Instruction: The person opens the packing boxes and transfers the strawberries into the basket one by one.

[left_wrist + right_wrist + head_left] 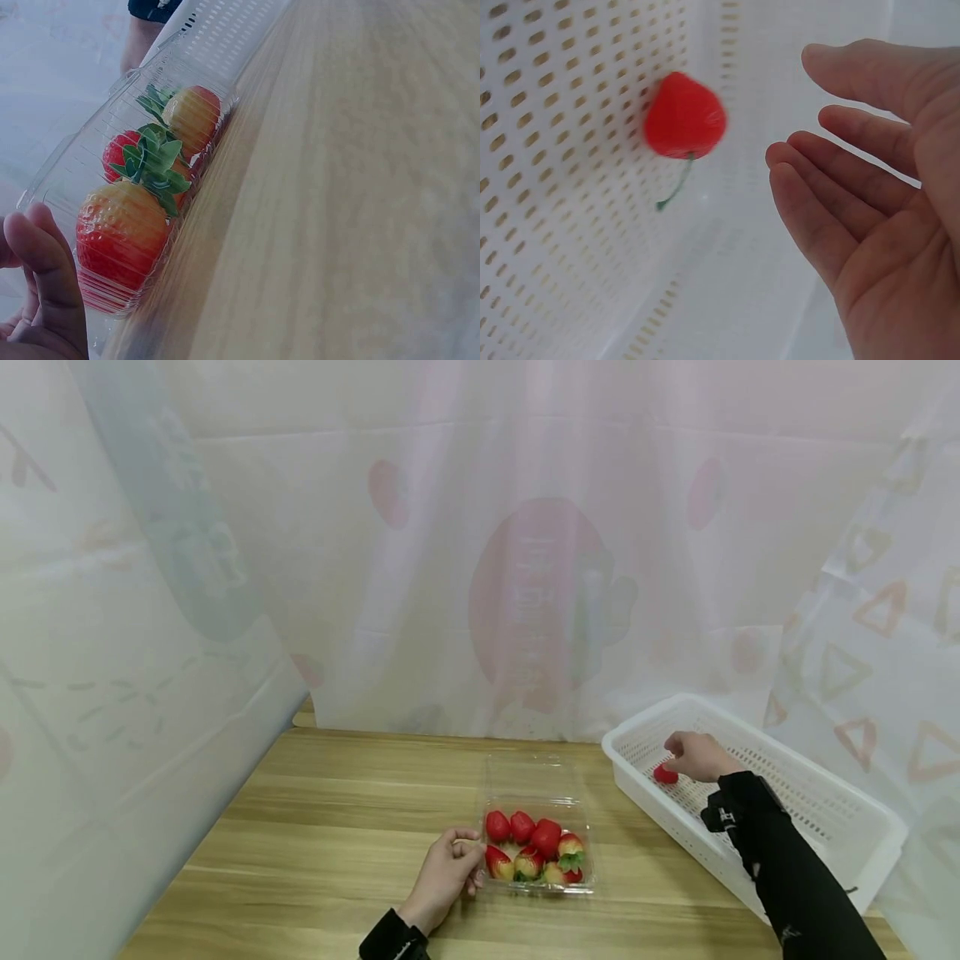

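My left hand (444, 872) is at the left edge of a clear plastic box (588, 887), its thumb and forefinger pinching the rim. Inside the box lie several strawberries (528, 862), some red, some partly yellow with green leaves; the left wrist view shows a red-and-yellow strawberry (124, 232) close to the fingers. My right hand (699, 757) reaches into a white perforated basket (810, 752). Its fingers (817, 217) are spread loosely beside a red fruit (684, 118) with a thin green stem, apart from it in the right wrist view.
The box's clear lid (532, 777) is folded back behind it. All of this stands on a wood-grain table (322, 827). Patterned white cloth (420, 593) hangs at the back and on both sides. The basket stands at the right, against the side cloth.
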`<state>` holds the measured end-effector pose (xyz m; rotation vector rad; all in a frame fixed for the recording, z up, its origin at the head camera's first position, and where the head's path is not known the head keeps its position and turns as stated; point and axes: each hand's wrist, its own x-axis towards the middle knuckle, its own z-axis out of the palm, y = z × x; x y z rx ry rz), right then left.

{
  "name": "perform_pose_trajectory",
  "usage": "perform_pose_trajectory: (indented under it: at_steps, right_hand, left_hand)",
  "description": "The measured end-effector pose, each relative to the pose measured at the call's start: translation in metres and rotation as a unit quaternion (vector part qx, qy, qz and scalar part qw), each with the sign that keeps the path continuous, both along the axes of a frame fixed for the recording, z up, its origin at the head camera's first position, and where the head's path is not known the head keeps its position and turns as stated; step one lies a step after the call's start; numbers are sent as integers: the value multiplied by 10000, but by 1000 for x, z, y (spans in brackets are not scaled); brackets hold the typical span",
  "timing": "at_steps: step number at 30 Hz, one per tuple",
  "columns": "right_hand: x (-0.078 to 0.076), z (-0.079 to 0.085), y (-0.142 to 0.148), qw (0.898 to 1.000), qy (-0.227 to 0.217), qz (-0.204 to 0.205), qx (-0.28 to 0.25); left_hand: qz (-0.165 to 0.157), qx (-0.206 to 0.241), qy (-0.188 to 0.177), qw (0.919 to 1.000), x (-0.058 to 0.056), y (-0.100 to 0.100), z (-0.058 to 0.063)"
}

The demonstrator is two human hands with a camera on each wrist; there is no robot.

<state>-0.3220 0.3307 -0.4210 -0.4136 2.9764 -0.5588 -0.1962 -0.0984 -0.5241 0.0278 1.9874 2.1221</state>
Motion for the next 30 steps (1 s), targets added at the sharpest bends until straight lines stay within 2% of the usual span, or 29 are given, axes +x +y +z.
perform_pose_trajectory:
  at_steps: [8,13,17,22,25,30]
  right_hand:
    - [8,29,-21,9964,768,359,-45]
    - [23,45,-44,9916,1091,686,-134]
    - [37,52,-67,9867,1285,989,-143]
    - [54,47,-91,9768,1608,1397,-215]
    - [62,37,-102,9726,1713,1564,-177]
    - [77,18,-120,9708,1634,1745,-213]
  left_hand:
    - [51,79,31,10000,0,-2,-1]
    - [90,80,28,9999,-2,-3,-2]
    - [101,69,29,9999,-3,-3,-3]
    - [57,87,47,9999,-2,-2,-3]
    - [56,71,26,10000,-1,0,-2]
    - [68,41,-7,10000,-1,1,0]
